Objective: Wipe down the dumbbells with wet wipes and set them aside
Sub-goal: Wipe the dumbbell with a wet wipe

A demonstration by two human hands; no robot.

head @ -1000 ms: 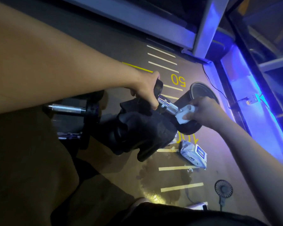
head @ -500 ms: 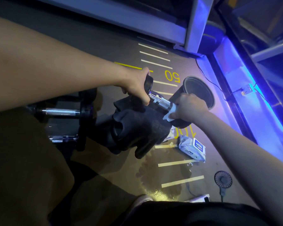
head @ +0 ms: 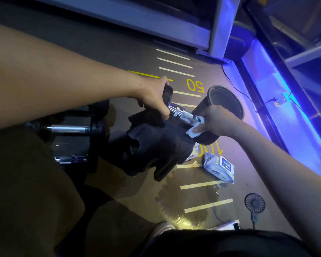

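Bare forearms, dark trousers [head: 220,243], pale shoe [head: 162,228]

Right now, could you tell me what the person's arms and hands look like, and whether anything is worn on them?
Both forearms are bare up to the frame edges: no sleeves show. The left hand and right hand wear no gloves, and no watch, ring or bracelet is visible.

A dumbbell [head: 182,114] with a knurled chrome handle and black end weights is held tilted above the floor, its upper left end higher than its lower right end. A white wet wipe [head: 195,131] is pressed against the lower end of the handle. Two more dumbbells [head: 72,129] with chrome handles lie on the floor at left. A white pack of wet wipes [head: 219,166] lies on the floor at lower right.
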